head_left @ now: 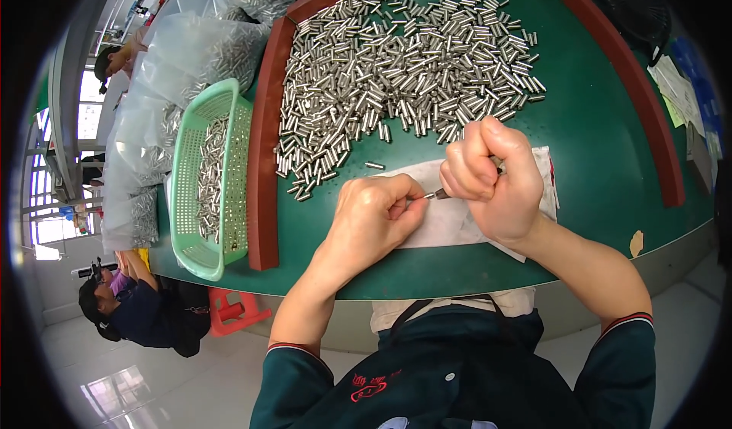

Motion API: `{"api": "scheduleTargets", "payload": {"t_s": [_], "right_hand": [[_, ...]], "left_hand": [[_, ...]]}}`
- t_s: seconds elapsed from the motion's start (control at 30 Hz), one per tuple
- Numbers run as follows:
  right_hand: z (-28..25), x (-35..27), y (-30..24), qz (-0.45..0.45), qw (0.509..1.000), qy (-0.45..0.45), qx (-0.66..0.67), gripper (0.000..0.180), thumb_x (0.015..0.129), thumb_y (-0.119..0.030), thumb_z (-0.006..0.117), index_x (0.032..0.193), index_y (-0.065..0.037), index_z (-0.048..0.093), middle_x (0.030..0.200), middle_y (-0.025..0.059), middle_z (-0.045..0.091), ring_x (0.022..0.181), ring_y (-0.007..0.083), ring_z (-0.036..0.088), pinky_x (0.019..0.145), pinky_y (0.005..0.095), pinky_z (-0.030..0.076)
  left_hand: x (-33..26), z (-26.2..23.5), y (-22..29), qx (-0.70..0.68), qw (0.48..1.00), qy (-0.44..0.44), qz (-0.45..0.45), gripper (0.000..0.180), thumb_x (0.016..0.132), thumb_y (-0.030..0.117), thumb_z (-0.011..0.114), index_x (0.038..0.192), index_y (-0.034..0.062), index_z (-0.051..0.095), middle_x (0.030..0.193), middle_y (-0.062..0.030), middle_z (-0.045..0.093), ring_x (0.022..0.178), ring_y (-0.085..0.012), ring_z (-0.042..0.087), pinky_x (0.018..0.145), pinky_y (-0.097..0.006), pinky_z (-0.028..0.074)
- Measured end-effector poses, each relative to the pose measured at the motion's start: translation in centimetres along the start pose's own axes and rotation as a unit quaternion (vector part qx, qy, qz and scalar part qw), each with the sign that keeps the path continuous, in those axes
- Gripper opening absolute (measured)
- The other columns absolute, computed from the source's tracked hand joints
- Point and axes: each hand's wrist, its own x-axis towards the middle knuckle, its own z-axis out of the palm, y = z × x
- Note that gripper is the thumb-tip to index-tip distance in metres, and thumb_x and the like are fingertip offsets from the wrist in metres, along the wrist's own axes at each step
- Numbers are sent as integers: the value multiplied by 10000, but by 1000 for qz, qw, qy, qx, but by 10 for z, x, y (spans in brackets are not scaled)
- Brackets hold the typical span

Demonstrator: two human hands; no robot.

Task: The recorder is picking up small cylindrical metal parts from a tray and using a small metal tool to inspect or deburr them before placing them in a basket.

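My left hand (374, 212) pinches a short, shiny metal pin (429, 196) between thumb and forefinger. Closed in a fist, my right hand (499, 185) grips a thin dark tool (443, 193), most of which the fingers hide. The tool's end meets the pin or lies right beside it; I cannot tell which. Under both hands a whitish cloth (457, 232) covers part of the green tabletop (595, 200). A large heap of similar metal pins (412, 70) spreads beyond my hands. One loose pin (374, 165) lies between the heap and the cloth.
Reddish-brown rails (264, 200) border the heap. Left of them stands a light green basket (183, 200) holding pins, beside clear plastic bags (179, 55) of metal parts. A black fan (633, 6) and papers (675, 89) are at far right. Other people and a red stool (232, 312) are at left.
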Motion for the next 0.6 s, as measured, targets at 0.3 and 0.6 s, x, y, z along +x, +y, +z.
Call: {"api": "scheduleTargets", "payload": {"t_s": [0.3, 0.6], "right_hand": [[1, 0, 0, 10, 1000, 8, 5, 411, 895, -290, 259, 517, -130, 271, 408, -35, 245, 390, 78, 148, 404, 241, 176], [4, -2, 2, 5, 1000, 26, -11, 408, 892, -278, 272, 513, -128, 261, 412, -36, 236, 395, 76, 152, 396, 243, 168]], "left_hand": [[0, -1, 2, -1, 1000, -3, 6, 42, 659, 30, 603, 643, 12, 569, 464, -84, 452, 405, -212, 461, 421, -309, 366], [-1, 1, 2, -29, 1000, -6, -1, 47, 667, 11, 589, 638, -2, 554, 485, -109, 483, 418, -230, 487, 427, -313, 379]]}}
